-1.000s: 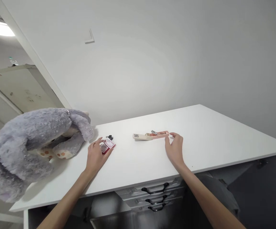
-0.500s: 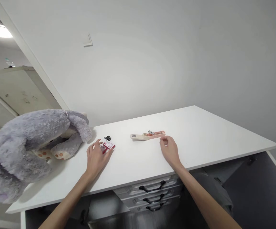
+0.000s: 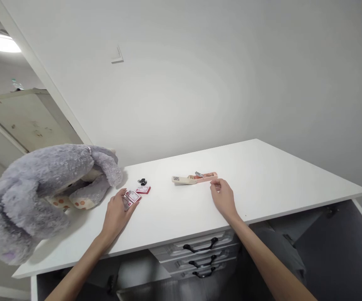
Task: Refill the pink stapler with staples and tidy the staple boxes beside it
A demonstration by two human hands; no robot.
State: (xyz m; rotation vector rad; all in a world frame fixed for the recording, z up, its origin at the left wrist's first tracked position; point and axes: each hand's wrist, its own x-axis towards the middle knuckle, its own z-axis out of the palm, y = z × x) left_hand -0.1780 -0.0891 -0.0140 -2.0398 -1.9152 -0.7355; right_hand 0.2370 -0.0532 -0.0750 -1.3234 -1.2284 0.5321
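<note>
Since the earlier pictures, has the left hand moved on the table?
Yes. The left hand has drawn back toward the person, away from the black clip, taking one small red card along; another red card lies near the clip.

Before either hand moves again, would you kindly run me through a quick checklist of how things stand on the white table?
1. Left hand on small red-and-white card: ok.
2. Second red-and-white card lies apart, untouched: ok.
3. Right hand at long beige-and-pink case; contact: cannot tell.
4. Case open, contents showing: ok.
5. Small black clip free of both hands: ok.
6. Grey plush toy away from cards: ok.
</note>
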